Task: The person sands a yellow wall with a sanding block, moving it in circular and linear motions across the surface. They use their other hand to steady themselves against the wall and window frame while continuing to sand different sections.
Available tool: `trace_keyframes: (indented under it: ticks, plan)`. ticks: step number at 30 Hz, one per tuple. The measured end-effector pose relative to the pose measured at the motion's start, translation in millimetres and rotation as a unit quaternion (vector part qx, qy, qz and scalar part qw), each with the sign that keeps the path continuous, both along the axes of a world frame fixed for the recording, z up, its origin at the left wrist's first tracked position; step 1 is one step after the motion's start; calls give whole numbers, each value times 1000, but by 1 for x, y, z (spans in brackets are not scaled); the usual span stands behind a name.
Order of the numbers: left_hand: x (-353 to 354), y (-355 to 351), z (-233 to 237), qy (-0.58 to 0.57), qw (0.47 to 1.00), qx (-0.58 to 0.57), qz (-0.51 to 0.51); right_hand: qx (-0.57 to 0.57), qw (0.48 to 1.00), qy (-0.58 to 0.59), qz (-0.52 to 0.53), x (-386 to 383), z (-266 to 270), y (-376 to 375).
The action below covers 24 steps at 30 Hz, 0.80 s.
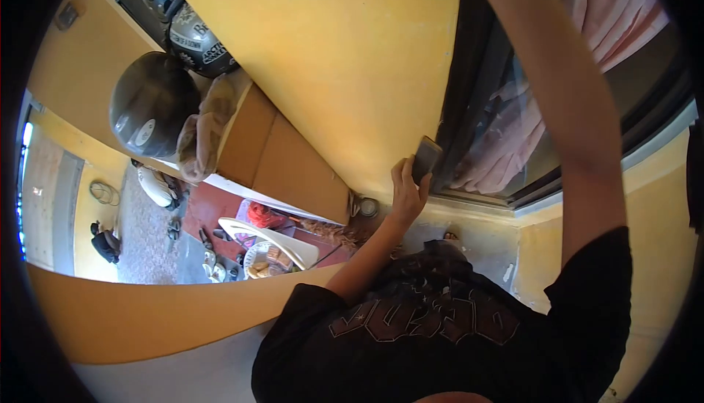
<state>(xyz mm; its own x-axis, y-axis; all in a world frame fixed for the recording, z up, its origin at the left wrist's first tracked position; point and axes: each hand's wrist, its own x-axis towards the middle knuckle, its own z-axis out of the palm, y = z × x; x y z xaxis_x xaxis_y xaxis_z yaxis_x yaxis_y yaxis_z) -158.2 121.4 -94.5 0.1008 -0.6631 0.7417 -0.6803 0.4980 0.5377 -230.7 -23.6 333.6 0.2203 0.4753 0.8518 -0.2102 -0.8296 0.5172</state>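
My left hand is closed around a smartphone. Its dark flat face shows above the fingers, close to the yellow wall and the lower corner of the window frame. My right arm stretches upward past the window, and the hand at its end lies beyond the top edge of the view. Behind that arm, pink curtains show through the glass.
Left of me, a cabinet bears a dark helmet, a lettered helmet and a crumpled cloth. Below are a white chair, a basket and several shoes. A low wall runs alongside.
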Motion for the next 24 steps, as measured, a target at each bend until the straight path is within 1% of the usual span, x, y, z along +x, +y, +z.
trace_keyframes:
  ticks: [1, 2, 3, 4, 5, 6, 7, 8, 9, 10, 11, 12, 13, 14, 15, 16, 17, 18, 19, 20, 21, 22, 23, 24]
  plan:
    - [7, 1, 1, 41, 999, 16, 25, 47, 996, 75, -22, -25, -29, 19]
    - [13, -1, 2, 85, 995, 29, 51, 94, 995, 30, -32, -26, -50, 32]
    - [21, 1, 4, 94, 991, 54, 74, 141, 989, -11, -41, -26, -74, 41]
    - [27, 0, 7, 106, 989, 42, 98, 168, 985, -9, -24, -37, -110, 41]
    - [35, -1, 13, 108, 987, 36, 117, 282, 959, 5, 32, -48, -155, 46]
    - [43, -3, 18, 109, 984, 29, 136, 375, 925, 6, 55, -54, -202, 50]
    - [51, -9, 20, 119, 981, 21, 154, 512, 858, -8, 38, -61, -259, 55]
    - [59, -15, 26, 120, 979, 15, 163, 628, 779, -5, 4, -71, -320, 61]
    - [66, -22, 34, 116, 978, 5, 176, 699, 714, -28, -22, -81, -378, 72]
    - [71, -28, 42, 111, 976, -3, 187, 700, 709, 9, -84, -100, -434, 82]
    - [74, -36, 48, 105, 976, -9, 193, 732, 673, 34, -100, -125, -498, 96]
    - [75, -43, 50, 102, 975, -5, 197, 744, 644, 97, -148, -155, -546, 115]
    - [74, -52, 50, 94, 977, -5, 193, 781, 572, 141, -208, -186, -605, 135]
    - [70, -61, 49, 86, 978, -8, 188, 759, 580, 157, -250, -216, -640, 160]
    - [63, -67, 44, 87, 979, -5, 183, 807, 503, 176, -253, -248, -675, 181]
    - [55, -72, 34, 94, 983, 11, 157, 849, 401, 189, -288, -280, -700, 209]
    - [49, -77, 15, 112, 979, 22, 167, 887, 245, 224, -321, -305, -700, 228]
    - [44, -81, -4, 131, 975, 32, 179, 864, 146, 282, -392, -351, -765, 250]
    - [41, -81, -13, 161, 967, 38, 193, 858, 6, 360, -367, -390, -798, 261]
    - [42, -84, -18, 189, 960, 39, 205, 904, 53, 315, -283, -435, -821, 290]
    - [41, -85, -5, 180, 958, 27, 222, 939, 100, 265, -195, -456, -830, 301]
    - [44, -89, 8, 152, 959, -7, 240, 939, 101, 267, -194, -558, -818, 337]
    - [48, -90, 21, 126, 958, -13, 258, 941, -7, 227, -252, -532, -778, 331]
    - [52, -92, 35, 101, 955, -20, 277, 927, -113, 185, -306, -414, -720, 270]
